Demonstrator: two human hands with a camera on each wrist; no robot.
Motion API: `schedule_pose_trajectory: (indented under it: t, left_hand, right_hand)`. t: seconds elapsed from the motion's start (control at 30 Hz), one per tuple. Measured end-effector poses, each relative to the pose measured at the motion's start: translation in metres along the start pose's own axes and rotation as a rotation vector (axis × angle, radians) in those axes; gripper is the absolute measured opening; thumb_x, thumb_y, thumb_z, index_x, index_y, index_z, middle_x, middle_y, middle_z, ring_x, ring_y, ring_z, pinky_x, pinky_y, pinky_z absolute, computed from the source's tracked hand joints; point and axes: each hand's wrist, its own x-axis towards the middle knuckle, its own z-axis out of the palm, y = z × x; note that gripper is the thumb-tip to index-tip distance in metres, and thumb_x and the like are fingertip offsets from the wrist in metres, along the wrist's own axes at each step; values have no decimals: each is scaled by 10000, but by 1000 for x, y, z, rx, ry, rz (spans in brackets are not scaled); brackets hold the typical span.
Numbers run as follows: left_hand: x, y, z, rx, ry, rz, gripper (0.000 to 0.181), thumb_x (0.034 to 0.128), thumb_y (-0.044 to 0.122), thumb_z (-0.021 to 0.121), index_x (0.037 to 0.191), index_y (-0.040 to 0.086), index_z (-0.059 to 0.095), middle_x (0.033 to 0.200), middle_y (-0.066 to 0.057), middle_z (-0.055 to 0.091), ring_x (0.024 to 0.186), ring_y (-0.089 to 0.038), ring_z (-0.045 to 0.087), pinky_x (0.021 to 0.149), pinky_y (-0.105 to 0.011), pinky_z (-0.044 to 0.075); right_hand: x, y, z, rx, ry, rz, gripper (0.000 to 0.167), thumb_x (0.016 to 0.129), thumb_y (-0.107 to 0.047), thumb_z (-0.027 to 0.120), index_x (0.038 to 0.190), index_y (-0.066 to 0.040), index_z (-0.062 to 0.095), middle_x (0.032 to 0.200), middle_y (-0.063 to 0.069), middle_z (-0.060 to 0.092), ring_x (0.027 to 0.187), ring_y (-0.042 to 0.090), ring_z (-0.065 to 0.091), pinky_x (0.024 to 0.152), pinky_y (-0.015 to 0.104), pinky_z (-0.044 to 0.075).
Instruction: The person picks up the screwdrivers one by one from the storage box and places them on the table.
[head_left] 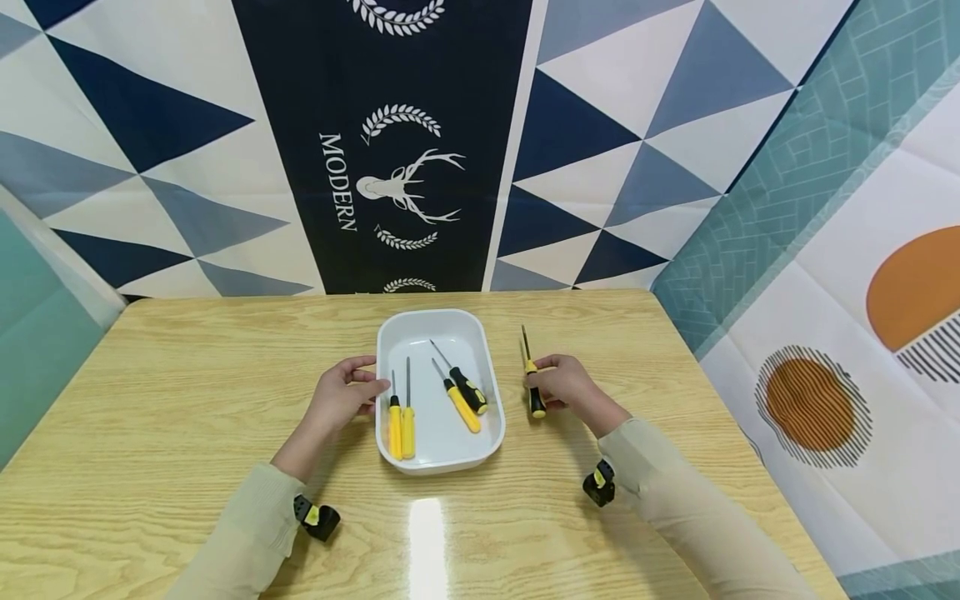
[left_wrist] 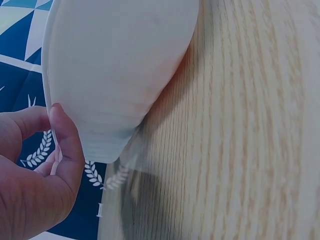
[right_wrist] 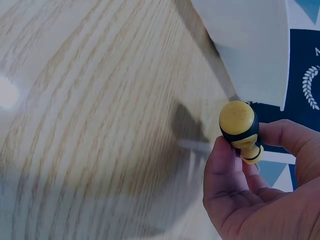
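Observation:
A white tray (head_left: 441,457) sits on the table, its side wall (left_wrist: 115,65) filling much of the left wrist view. My left hand (head_left: 341,397) pinches its left rim between thumb and fingers. Right of the tray, my right hand (head_left: 564,382) holds a black and yellow screwdriver (head_left: 536,401), its shaft pointing toward the back; the handle's yellow end (right_wrist: 237,115) faces the right wrist camera. Inside the tray lie two yellow-handled screwdrivers (head_left: 408,433) on the left. Toward the right are another yellow screwdriver (head_left: 463,410) and a black and yellow screwdriver (head_left: 469,390).
The wooden table (head_left: 187,383) extends around the tray to both sides and the front. A patterned wall covering (head_left: 420,75) rises behind the table's back edge. Another patterned panel (head_left: 810,500) stands along the right side. Each wrist wears a small black camera (head_left: 320,520).

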Motion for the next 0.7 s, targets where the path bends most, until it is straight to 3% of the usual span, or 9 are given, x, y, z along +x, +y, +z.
schedule_pose_trajectory:
  t: [0.7]
  left_hand:
    - [-1, 1, 0, 12, 8, -12, 511, 871, 128, 647, 1341, 81, 453, 1095, -118, 500, 753, -122, 586, 702, -263, 578]
  right_hand:
    - [8, 10, 1, -23, 15, 10, 383, 853, -154, 634, 1196, -32, 517, 688, 0, 484, 592, 126, 470, 544, 248, 467]
